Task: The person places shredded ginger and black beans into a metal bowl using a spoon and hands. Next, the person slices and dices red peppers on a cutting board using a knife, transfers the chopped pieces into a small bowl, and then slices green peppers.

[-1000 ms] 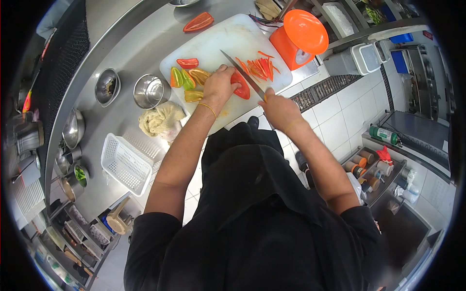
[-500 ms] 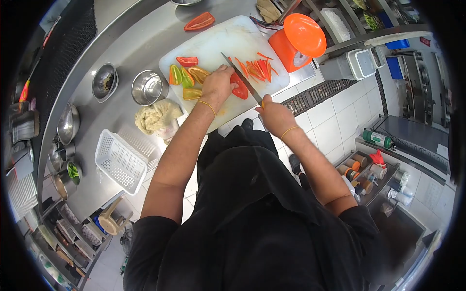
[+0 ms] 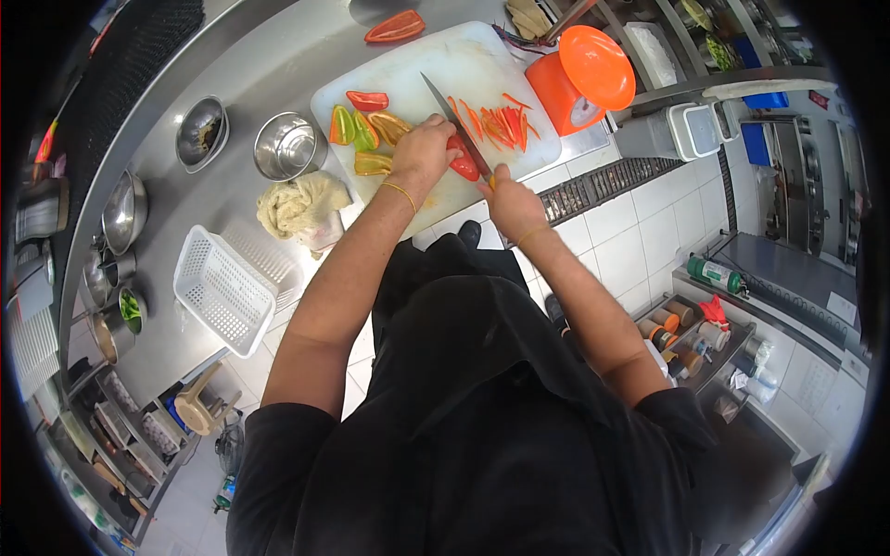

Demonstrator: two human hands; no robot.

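Observation:
On the white cutting board, my left hand presses its fingers on a red pepper piece. My right hand is wrapped round the handle of a knife, whose blade lies along the right side of that piece and points up and left. Right of the blade are thin red pepper strips. Green-yellow pepper pieces and a small red piece sit left of my left hand. Beyond the board's far left edge lies a red pepper half.
An orange scale stands at the board's right. To the left are a metal bowl, a bowl with dark contents, a crumpled cloth and a white perforated basket.
The view has shifted a little. My right hand and the knife have moved slightly against the board, and the blade sits closer to my left fingers. Both hands keep their holds.

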